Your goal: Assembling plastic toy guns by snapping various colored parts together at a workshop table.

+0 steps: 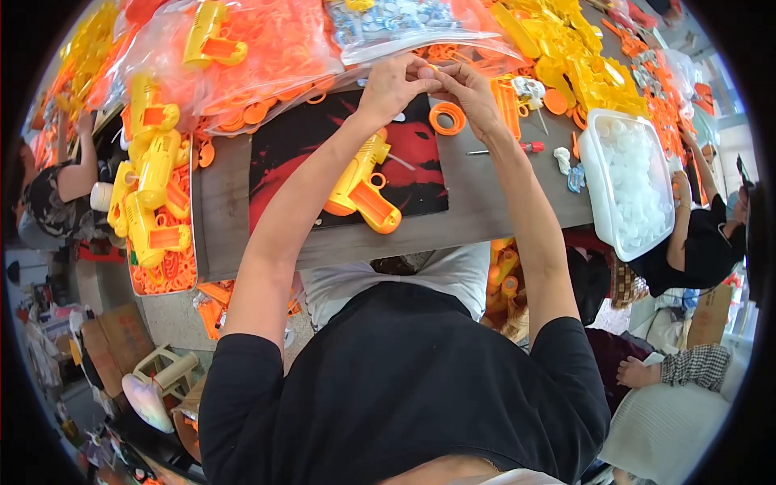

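Observation:
At the far edge of the dark mat, my left hand (394, 89) and my right hand (475, 97) meet with their fingertips closed together. Between them shows a small orange piece (435, 69), mostly covered by the fingers, so its kind is unclear. Below the hands, a yellow toy gun body (360, 182) with an orange grip area lies on the red and black mat (420, 182). An orange ring (447, 119) sits beside the mat's right edge, just under my right hand. A red-handled screwdriver (517, 148) rests to the right of my right wrist.
A tray (194, 234) on the left holds orange parts, with yellow toy guns (158, 166) piled on it. A white tub (602, 194) of translucent pieces stands at right. Bags of orange parts (267, 48) and yellow shells (566, 48) line the back. Other people sit at both sides.

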Motion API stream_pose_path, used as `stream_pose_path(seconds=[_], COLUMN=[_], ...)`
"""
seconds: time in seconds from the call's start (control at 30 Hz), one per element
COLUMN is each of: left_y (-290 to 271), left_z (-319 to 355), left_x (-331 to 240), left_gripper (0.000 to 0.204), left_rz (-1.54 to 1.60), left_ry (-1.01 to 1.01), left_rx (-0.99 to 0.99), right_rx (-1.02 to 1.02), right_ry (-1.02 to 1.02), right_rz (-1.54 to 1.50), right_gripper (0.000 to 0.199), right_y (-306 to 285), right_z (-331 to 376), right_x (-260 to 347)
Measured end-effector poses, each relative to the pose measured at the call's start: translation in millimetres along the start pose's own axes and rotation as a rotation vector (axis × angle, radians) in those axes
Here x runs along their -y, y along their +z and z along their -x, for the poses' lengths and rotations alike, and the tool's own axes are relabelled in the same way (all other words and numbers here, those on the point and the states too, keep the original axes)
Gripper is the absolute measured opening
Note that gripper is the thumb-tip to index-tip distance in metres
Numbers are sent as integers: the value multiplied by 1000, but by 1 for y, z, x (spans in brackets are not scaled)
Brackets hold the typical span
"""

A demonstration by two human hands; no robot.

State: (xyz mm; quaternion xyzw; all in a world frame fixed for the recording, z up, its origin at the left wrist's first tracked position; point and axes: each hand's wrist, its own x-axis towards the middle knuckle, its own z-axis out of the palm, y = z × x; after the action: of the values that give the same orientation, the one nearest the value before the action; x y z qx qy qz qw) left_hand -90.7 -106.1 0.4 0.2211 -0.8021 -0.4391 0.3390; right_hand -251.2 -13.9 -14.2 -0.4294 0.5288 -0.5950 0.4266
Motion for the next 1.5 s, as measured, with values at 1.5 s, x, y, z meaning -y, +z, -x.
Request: stream_pose_path(seconds=[1.5], left_y=[45], left_z=[-16], left_x=[-52], left_gripper=[44], left_rz=[663], left_ry=[-470], left_rx=[119], right_rx=[-463], right_ry=[-534], right_rz=[756], right_gripper=[35], right_y=[15], right_z=[44], right_x=[20])
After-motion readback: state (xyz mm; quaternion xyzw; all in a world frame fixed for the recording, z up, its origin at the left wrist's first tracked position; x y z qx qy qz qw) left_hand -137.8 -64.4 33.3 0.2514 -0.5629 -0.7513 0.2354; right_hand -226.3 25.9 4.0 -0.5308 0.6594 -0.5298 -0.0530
